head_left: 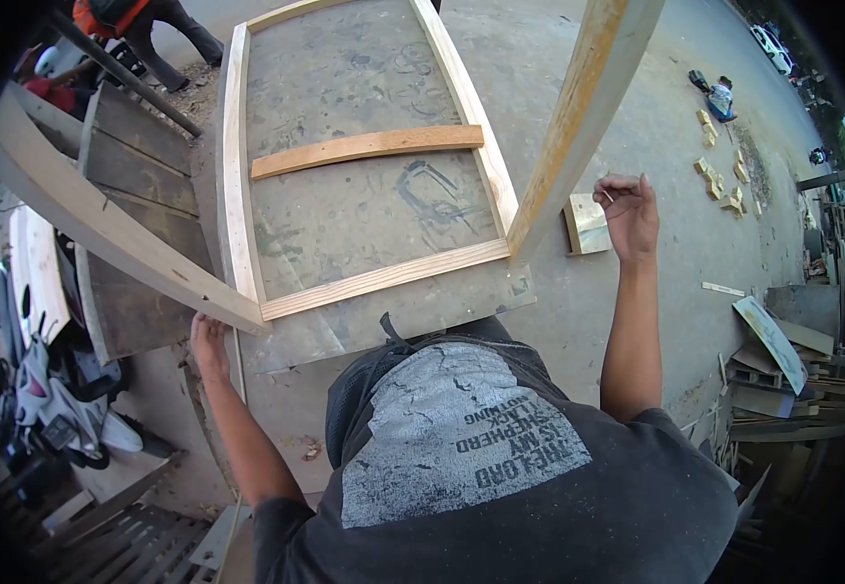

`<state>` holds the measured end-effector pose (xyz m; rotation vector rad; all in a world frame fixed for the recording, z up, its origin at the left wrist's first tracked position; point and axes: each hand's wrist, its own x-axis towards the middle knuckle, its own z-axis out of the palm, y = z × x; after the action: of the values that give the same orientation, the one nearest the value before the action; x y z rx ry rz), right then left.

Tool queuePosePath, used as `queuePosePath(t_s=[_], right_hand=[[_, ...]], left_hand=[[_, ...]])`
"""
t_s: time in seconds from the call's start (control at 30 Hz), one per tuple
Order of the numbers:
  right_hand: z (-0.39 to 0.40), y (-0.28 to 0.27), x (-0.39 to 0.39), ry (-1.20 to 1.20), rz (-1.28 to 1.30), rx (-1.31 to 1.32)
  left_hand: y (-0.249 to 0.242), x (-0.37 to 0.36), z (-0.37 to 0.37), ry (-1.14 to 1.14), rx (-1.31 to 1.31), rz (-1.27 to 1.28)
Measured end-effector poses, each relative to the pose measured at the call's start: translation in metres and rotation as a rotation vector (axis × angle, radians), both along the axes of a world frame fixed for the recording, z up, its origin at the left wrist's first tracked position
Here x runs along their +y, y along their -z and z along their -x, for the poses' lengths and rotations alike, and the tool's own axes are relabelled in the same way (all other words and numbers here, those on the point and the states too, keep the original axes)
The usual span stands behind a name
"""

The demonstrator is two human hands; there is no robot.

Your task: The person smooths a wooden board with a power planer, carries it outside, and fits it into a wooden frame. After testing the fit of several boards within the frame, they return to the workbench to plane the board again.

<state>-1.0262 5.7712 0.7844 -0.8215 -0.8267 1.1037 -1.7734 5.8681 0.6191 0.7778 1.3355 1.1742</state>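
A pale wooden frame lies on a grey, stained worktop, with a brown crosspiece across its middle. Wooden posts rise from its two near corners: a left post leaning outward and a right post with a yellowish face. At the foot of the left post, my left hand has its fingers up against the wood, their tips partly hidden. My right hand is raised to the right of the right post, apart from it. Its fingers are curled together around something thin and too small to name.
A small box sits beside the worktop, near my right hand. Wood offcuts lie on the ground near a crouching person. Scrap boards pile up at right. At left are a wooden panel and a motorbike.
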Motion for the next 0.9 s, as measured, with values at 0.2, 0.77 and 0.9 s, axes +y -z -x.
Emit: queuePosePath(t_s=[0.2,0.77,0.9], right_hand=[[0.021,0.124,0.063,0.116,0.618,-0.215],[0.070,0.145,0.077,-0.097,0.603,0.023],[0.065,0.154,0.078,-0.040,0.653,-0.043]], left_hand=[[0.004,0.063,-0.052,-0.083,-0.283,0.001],[0.019,0.077,-0.075,-0.016,-0.180,-0.047],[0.007,0.072,-0.083,-0.035,-0.151,-0.043]])
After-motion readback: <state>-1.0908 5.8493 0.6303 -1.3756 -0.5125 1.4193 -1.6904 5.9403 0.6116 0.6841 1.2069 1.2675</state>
